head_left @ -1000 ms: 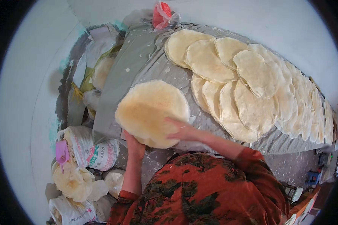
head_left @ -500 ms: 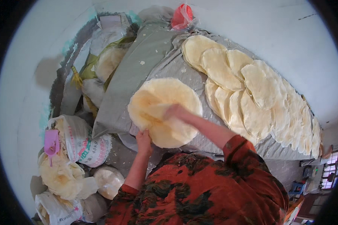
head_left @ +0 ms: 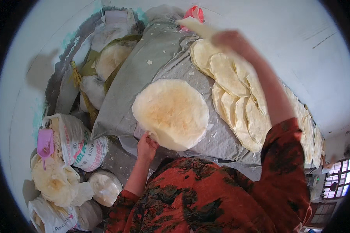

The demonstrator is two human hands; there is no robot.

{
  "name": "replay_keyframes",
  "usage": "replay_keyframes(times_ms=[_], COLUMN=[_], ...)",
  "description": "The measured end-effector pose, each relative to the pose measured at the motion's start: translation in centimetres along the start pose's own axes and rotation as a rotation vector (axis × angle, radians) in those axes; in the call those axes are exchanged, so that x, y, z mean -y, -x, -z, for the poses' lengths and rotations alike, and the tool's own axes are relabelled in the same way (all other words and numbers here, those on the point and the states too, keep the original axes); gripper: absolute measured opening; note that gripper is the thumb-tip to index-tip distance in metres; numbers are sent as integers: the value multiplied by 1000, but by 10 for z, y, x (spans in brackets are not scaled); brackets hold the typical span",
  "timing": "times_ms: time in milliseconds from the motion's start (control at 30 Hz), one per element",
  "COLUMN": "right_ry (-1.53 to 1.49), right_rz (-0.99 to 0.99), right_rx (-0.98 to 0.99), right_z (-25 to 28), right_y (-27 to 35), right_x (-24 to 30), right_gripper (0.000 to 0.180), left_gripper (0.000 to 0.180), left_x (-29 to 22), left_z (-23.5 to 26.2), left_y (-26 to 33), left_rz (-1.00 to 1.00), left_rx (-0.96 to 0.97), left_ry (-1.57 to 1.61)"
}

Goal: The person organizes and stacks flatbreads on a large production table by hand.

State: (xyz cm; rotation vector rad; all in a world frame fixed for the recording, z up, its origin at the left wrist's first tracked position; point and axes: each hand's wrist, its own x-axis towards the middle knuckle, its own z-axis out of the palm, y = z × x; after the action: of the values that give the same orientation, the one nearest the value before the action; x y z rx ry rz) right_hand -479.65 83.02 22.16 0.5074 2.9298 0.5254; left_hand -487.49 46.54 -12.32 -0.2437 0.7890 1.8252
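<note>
A stack of large, thin, round flatbreads (head_left: 173, 112), pale with a browner middle, lies on the grey cloth in front of me. At its near left edge my left hand (head_left: 147, 146) is closed, pinching the rim between thumb and fingers. My right hand (head_left: 227, 40) is raised to the far right, over the overlapping rows of flatbreads, and smeared by motion. From it a pale flat piece (head_left: 198, 27) sticks out to the left; blur hides what kind of thing it is. Overlapping flatbreads (head_left: 229, 73) run along the right side, partly behind my right arm.
Grey cloth (head_left: 124, 97) with scattered crumbs covers the work surface. On the left stand a white woven sack (head_left: 83, 141), a pink scoop (head_left: 45, 143), broken flatbread pieces (head_left: 54, 182) and a clear-wrapped bundle (head_left: 105, 188). A red bag (head_left: 194, 14) sits by the far wall.
My right hand has swung from over the round stack up to the far right, with the pale piece in it. My left hand stays at the stack's near left edge.
</note>
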Motion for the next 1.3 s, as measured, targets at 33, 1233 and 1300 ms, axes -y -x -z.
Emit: replay_keyframes(times_ms=[33,1233,1300], right_ry=[-762,-660,-666], right_rz=[-355,-270,-309], right_rx=[-262,-206,-223], right_z=[-19,66,97], right_y=[17,-60,-75], right_x=[49,-113,-103], right_gripper=[21,22,21], left_gripper=[28,55,49], left_x=[-3,-5,-11], left_z=[-4,-7,1], left_y=[1,-9,-17], left_rz=[18,-117,-28], left_rx=[66,-45,-47], left_ry=[1,-111,-42])
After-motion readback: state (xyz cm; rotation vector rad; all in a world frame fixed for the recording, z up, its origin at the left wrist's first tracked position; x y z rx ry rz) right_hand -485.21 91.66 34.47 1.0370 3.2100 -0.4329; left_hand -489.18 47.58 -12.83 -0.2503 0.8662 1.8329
